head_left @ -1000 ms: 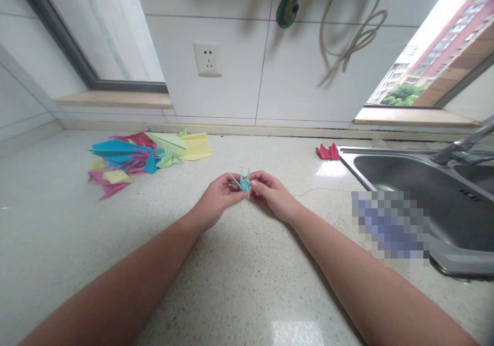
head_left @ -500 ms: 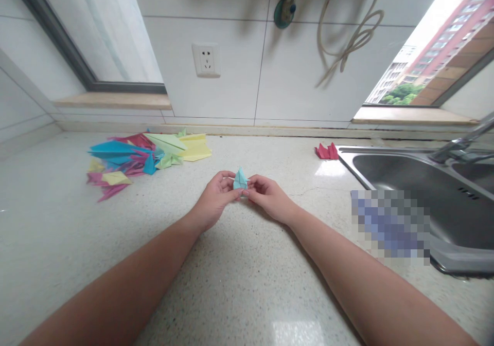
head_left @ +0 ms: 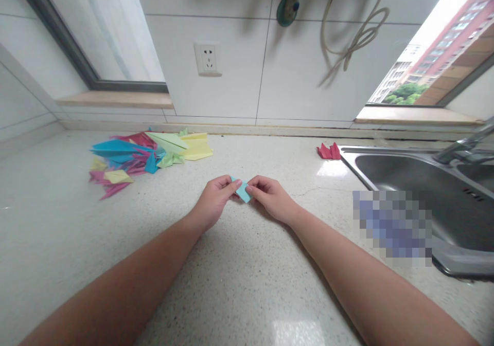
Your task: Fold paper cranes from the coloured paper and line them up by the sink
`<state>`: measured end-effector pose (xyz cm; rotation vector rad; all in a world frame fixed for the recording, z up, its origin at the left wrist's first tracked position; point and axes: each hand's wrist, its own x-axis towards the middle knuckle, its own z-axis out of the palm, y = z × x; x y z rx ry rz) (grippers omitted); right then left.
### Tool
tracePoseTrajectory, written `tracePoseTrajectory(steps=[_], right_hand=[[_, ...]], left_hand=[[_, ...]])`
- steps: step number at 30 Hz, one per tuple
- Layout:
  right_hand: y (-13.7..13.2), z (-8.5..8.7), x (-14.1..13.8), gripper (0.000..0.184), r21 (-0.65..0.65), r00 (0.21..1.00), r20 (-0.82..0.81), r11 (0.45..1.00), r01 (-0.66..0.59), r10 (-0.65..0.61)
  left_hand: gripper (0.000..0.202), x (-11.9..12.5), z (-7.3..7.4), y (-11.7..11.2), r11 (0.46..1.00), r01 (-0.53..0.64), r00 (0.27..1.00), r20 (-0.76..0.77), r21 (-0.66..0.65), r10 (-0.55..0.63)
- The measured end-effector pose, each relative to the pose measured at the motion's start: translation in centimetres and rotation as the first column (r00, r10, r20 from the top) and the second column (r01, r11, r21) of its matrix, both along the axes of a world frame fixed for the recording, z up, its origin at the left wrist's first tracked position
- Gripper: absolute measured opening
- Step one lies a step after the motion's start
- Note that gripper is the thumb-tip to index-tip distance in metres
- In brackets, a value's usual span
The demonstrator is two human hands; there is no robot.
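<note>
Bright window daylight, glare on counter [head_left: 293,330], edges warped.

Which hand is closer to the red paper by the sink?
Right. The right hand, pinching the blue paper, is left of the red paper; the left hand is farther left.

Speckled pale countertop [head_left: 247,284] — a heap of coloured folded papers [head_left: 142,156] far left, one red folded piece [head_left: 329,151] just beside the sink [head_left: 349,156].

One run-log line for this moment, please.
left hand: pinching light blue folded paper | right hand: pinching same paper | surface: countertop | nearby: coloured paper pile left, red folded paper by sink
</note>
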<state>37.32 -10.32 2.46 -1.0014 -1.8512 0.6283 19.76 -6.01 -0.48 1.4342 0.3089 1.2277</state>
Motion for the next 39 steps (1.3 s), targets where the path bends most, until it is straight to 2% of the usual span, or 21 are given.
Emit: tracePoseTrajectory(steps=[7, 13, 20, 25, 32, 39], right_hand=[[0.1, -0.1, 0.2, 0.032, 0.033, 0.999, 0.014, 0.998, 0.049, -0.049], [-0.1, -0.2, 0.4, 0.030, 0.151, 0.986, 0.121, 0.984, 0.093, -0.111], [0.0, -0.2, 0.2, 0.036, 0.025, 0.999, 0.033, 0.999, 0.030, -0.031], [-0.4, 0.1, 0.2, 0.030, 0.106, 0.996, 0.081, 0.994, 0.022, -0.031], [-0.8, 0.6, 0.5, 0.025, 0.164, 0.986, 0.151, 0.985, 0.045, -0.070], [0.0, 0.2, 0.6, 0.034, 0.122, 0.995, 0.058, 0.990, 0.073, -0.080]], left_hand=[[0.033, 0.0, -0.5, 0.6, 0.998, -0.032, 0.997, -0.070, 0.050, 0.035], [0.031, -0.3, -0.1, 0.1, 0.994, -0.084, 0.992, -0.091, 0.076, 0.090], [0.029, -0.3, 0.0, 0.0, 0.989, -0.117, 0.990, -0.071, 0.085, 0.124], [0.030, -0.5, -0.2, 0.1, 0.991, -0.085, 0.994, -0.060, 0.098, 0.091], [0.034, -0.3, -0.3, 0.5, 1.000, -0.013, 0.999, -0.037, 0.006, 0.013], [0.036, -0.6, -0.6, 0.9, 0.992, -0.110, 0.991, -0.071, 0.059, 0.114]])
